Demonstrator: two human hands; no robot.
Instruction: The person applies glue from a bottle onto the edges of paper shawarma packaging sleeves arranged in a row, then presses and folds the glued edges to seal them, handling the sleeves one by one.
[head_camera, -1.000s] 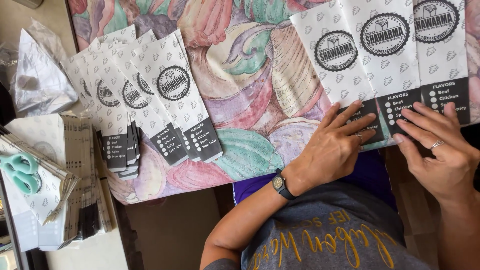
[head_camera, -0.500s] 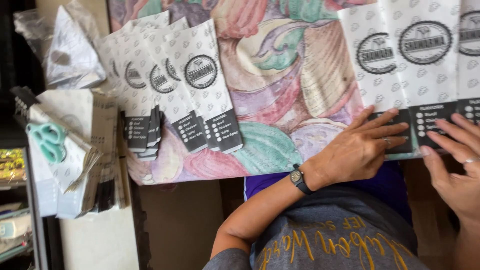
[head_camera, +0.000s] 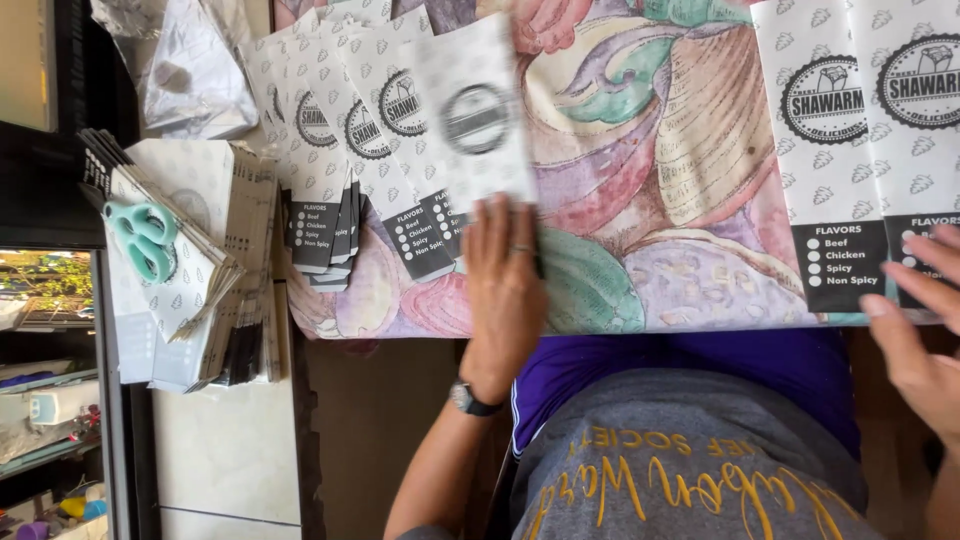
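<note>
Under the left hand (head_camera: 505, 300), fingers (head_camera: 495, 235) flat and extended, not clenched, pressing the dark lower end of a white paper sleeve (head_camera: 478, 125) to the table (head_camera: 640, 200); sleeve blurred, bearing a round dark emblem, long axis running away from the person, so that its bulk lies straight beyond the fingertips; ring on one finger, wristwatch (head_camera: 468, 398) at the wrist. Immediately left of that sleeve: fanned row of like sleeves (head_camera: 345, 130), overlapping, each with a round emblem and a black panel of white checkbox lines at the near end; the pressed sleeve lies uppermost at the right end of the fan. Right hand (head_camera: 915, 335) at the frame's right edge, fingers spread and loose, tips resting on or just over the black panel of a second group of sleeves (head_camera: 825, 130), laid side by side and well apart from the fan; whether it grips anything cannot be told. Left hand clearly the nearer to the blurred sleeve. Table covering: cloth with large pastel shell and leaf pattern. Far left, off the cloth: stack of folded sleeves (head_camera: 195, 290) with mint-handled scissors (head_camera: 140, 238) on top; crumpled clear plastic wrap (head_camera: 190, 70) beyond it.
</note>
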